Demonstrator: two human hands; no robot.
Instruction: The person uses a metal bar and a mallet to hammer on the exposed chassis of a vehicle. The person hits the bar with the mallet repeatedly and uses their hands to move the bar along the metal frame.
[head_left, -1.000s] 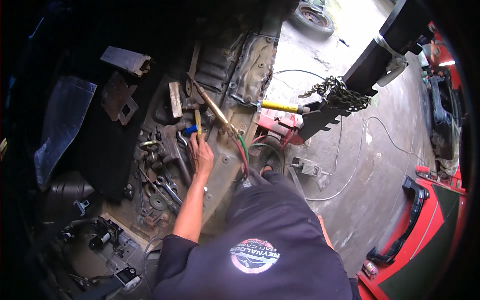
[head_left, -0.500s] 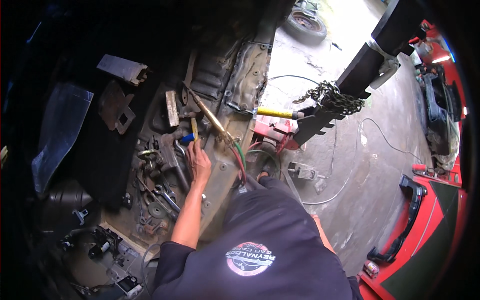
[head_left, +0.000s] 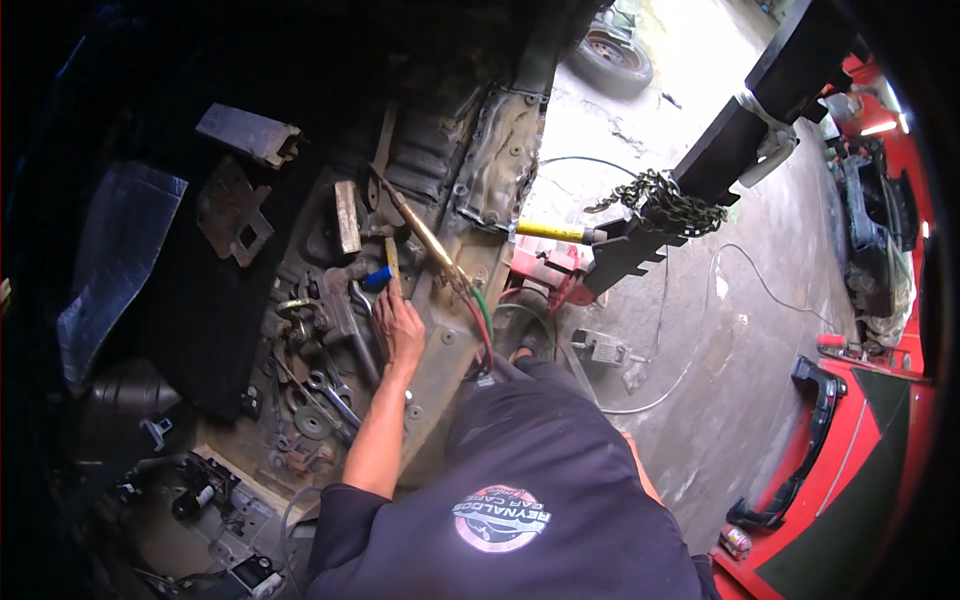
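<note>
Left hand at a blue-and-yellow-handled tool on the stripped vehicle floor.

The left hand [head_left: 398, 325] rests on the rusty floor pan [head_left: 440, 350], fingers closed about the blue-and-yellow-handled tool [head_left: 385, 272]; the exact grip cannot be resolved. A brass torch [head_left: 425, 235] lies just beside it, red and green hoses [head_left: 482, 320] trailing down. Loose wrenches [head_left: 330, 390] lie to the left. The right hand is out of view.

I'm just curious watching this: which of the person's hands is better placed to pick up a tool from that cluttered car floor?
Probably the left hand: it rests among the tools beside the blue-handled tool. The right hand is out of view.
</note>
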